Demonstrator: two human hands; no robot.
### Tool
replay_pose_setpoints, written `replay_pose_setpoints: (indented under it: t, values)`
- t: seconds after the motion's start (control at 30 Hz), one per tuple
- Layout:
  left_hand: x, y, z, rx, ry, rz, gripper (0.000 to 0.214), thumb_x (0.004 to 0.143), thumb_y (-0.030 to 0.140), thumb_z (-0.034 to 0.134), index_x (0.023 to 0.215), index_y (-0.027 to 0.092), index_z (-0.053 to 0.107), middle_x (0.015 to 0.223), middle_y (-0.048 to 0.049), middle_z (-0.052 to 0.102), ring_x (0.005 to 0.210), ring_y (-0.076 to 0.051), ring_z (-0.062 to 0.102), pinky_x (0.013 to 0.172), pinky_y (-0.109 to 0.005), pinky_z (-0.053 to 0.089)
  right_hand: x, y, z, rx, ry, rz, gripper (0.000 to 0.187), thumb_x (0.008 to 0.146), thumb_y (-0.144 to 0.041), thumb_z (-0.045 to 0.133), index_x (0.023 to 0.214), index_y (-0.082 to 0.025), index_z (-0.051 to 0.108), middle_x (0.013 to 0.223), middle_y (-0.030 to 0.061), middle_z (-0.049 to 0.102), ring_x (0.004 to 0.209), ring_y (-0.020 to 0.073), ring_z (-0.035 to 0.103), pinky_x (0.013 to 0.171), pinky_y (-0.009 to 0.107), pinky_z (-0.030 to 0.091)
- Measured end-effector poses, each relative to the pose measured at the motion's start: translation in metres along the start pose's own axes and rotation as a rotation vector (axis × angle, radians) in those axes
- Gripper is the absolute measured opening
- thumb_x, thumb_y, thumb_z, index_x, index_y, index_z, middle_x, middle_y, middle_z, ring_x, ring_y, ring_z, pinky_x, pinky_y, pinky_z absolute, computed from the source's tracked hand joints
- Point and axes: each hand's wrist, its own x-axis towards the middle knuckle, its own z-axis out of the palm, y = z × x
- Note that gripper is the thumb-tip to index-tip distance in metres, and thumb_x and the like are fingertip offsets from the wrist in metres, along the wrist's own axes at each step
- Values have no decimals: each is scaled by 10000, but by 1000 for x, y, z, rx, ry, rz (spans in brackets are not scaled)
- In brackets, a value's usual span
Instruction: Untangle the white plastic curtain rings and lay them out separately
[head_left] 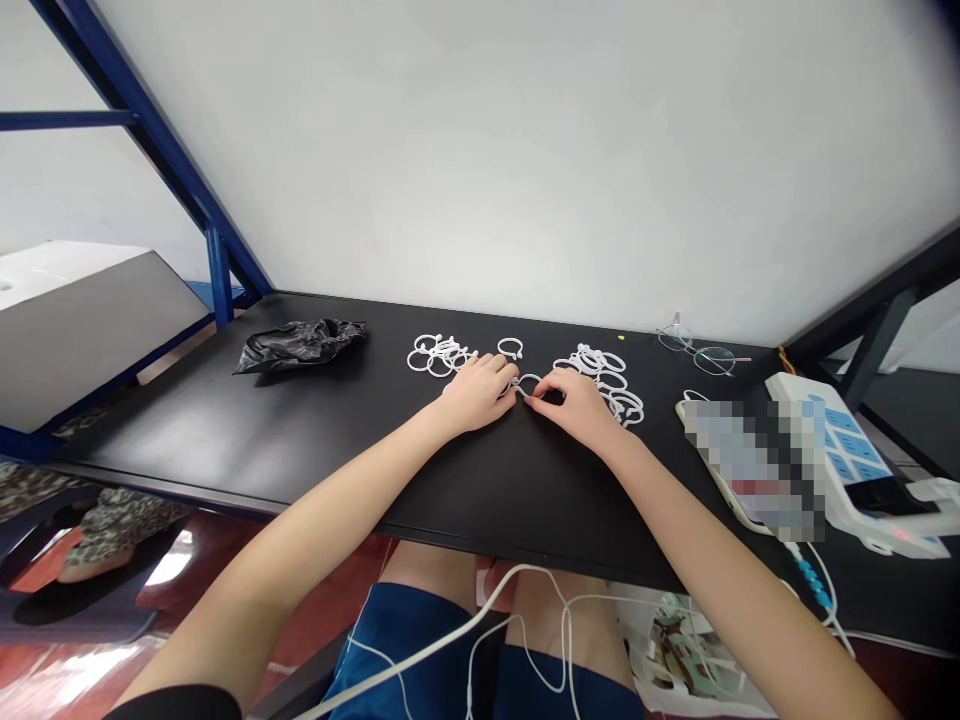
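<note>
A white plastic ring (532, 379), like a shower curtain ring, lies between my hands just above the black tabletop. My right hand (576, 402) pinches its near side between thumb and forefinger. On the other side, the closed fingertips of my left hand (480, 392) grip at its left end; part of a ring is hidden under them. One loose ring (510, 347) with ball tips rests beyond my left hand. To the left is a pile of similar rings (439, 354). Another pile (600, 365) sits behind and beside my right hand, which partly covers it.
A crumpled black plastic bag (300, 343) lies on the black table (360, 440) at left. To the right are eyeglasses (712, 360), a phone (739, 465) on a cable and a white power strip (855, 450). White cables (450, 640) hang over my lap. A wall stands behind.
</note>
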Motion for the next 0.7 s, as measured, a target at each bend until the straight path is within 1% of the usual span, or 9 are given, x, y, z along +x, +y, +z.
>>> replay_pose_setpoints:
  t: [0.2,0.33,0.5,0.7]
  values:
    - [0,-1,0,7,-5,3,177,919,222,440,1023,163,571,987,-78,604,928,-229,543,829,-363,421,-1,-1,0,0,1,0,218,760,-290,740,626,-213,587,725,16,598,763,199,550,721,350,440]
    - [0,0,0,12,-11,-4,178,910,202,448,1032,164,572,1010,-78,607,949,-232,536,842,-365,422,-1,0,1,18,-10,-7,281,749,-320,754,594,-208,548,749,21,597,773,197,540,725,349,442]
    - [0,-2,0,9,-10,-11,197,941,254,459,1072,158,570,1039,-78,613,982,-237,535,863,-365,426,-1,0,1,-6,-8,-13,309,750,-314,749,576,-209,516,705,12,574,743,189,522,696,338,427]
    - [1,-4,3,10,15,-5,217,948,287,487,1112,162,555,1062,-79,615,1002,-238,533,879,-373,426,-1,-2,0,-15,-8,-15,279,752,-275,730,595,-214,508,700,7,572,718,184,520,674,333,420]
